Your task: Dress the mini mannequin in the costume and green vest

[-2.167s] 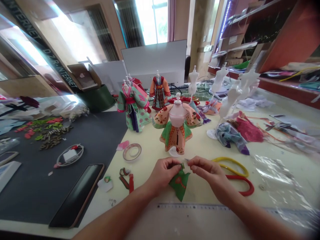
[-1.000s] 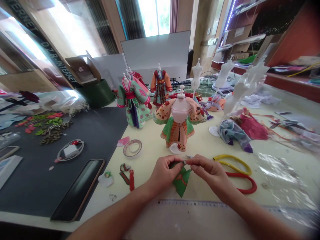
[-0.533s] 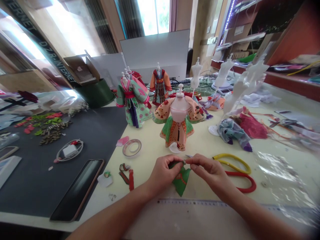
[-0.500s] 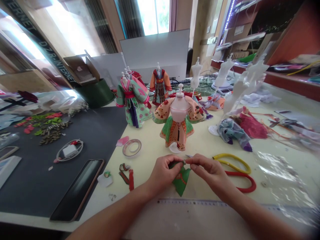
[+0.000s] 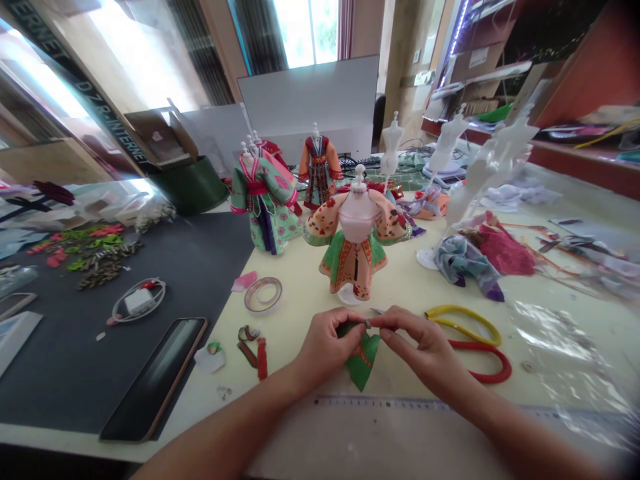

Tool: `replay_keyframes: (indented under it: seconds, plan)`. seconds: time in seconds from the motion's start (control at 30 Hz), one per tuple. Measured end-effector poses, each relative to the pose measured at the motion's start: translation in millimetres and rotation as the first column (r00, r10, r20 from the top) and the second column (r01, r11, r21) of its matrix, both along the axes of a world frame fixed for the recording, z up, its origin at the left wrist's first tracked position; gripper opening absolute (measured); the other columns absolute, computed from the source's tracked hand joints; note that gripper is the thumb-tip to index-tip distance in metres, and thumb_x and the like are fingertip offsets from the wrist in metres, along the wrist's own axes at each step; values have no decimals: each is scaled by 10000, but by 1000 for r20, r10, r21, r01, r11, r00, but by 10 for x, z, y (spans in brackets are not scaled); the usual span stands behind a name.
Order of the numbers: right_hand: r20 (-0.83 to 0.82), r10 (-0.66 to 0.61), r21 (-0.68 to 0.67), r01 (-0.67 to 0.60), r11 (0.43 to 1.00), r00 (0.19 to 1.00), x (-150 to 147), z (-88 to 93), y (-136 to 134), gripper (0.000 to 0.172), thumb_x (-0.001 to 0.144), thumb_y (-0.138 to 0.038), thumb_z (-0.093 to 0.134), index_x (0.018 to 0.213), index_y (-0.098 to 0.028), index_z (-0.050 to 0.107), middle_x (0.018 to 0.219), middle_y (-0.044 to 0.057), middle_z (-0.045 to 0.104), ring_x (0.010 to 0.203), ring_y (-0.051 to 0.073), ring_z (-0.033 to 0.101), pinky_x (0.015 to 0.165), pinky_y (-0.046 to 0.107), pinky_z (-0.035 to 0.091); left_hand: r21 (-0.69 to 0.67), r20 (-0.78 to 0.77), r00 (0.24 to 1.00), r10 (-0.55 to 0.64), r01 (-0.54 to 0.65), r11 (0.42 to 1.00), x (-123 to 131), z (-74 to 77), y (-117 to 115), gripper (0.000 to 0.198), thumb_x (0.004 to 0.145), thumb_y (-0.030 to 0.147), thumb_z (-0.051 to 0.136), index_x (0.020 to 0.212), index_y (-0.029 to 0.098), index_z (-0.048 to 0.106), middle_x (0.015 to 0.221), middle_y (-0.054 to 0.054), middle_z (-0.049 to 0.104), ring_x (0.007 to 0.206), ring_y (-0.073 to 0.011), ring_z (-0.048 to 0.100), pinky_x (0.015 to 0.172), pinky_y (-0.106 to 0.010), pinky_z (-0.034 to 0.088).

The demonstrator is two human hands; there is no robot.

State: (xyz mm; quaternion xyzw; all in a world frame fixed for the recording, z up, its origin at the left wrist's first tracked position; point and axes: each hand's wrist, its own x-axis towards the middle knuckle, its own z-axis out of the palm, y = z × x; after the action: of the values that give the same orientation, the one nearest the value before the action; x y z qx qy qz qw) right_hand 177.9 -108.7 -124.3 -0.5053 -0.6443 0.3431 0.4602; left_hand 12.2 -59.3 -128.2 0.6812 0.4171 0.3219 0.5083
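A small green piece of fabric [image 5: 362, 371] with an orange patterned band hangs from my left hand [image 5: 333, 340], whose thumb and fingers are closed on its upper part. My right hand [image 5: 417, 337] is closed in a pinch at the fabric's upper edge, its fingertips almost meeting the left thumb. A tiny pale bit shows between the fingertips, too small to make out. Just beyond stands a doll dress form [image 5: 359, 223] in a peach and green outfit. Scissors with one yellow handle [image 5: 467, 323] and one red handle [image 5: 487, 363] lie partly behind my right hand.
A clear ruler [image 5: 370, 402] runs along the near side. To the left lie tape rolls [image 5: 263, 295], patterned ribbon [image 5: 253, 350] and a phone [image 5: 155, 380]. Clear plastic [image 5: 555, 353] lies at right. Behind are more dressed forms [image 5: 263, 200], bare forms [image 5: 393, 147] and cloth scraps [image 5: 467, 260].
Both hands stay almost in place, still pinching the green fabric. The view has shifted very slightly; nothing else visibly differs.
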Motion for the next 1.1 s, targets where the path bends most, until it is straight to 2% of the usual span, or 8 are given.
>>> replay_keyframes:
  seconds: [0.57,0.83,0.97,1.1]
  plan:
    - [21,21,21,-22,1000,1000,-9,-18,-10,149,849,-184,511,893,-195,654,771,22,573,730,154,571,670,279,448,148,-40,999,-2,8,989,-3,-6,-18,105,772,198,603,783,130,681,697,-38,671,623,-125,584,582,-203,459]
    - [78,36,117,-45,992,996,-22,-66,-30,197,851,-134,502,958,-206,650,791,21,572,734,143,563,667,271,455,289,-100,995,30,0,957,-5,-10,-40,110,778,186,576,729,133,659,661,-27,647,598,-114,563,580,-207,434]
    - [162,8,188,-39,981,987,-37,-91,-52,251,838,-114,511,1027,-214,643,872,40,598,803,157,577,718,284,464,285,-112,992,66,-31,958,-2,-7,-43,121,769,191,561,694,129,633,626,-18,608,561,-105,520,549,-210,411]
    - [186,-4,187,-32,982,982,-52,-96,-76,272,843,-127,512,1067,-224,630,916,46,619,857,171,584,761,298,467,219,-74,995,74,-56,974,4,28,-38,114,745,185,550,650,136,590,553,14,543,510,-90,467,498,-196,376]
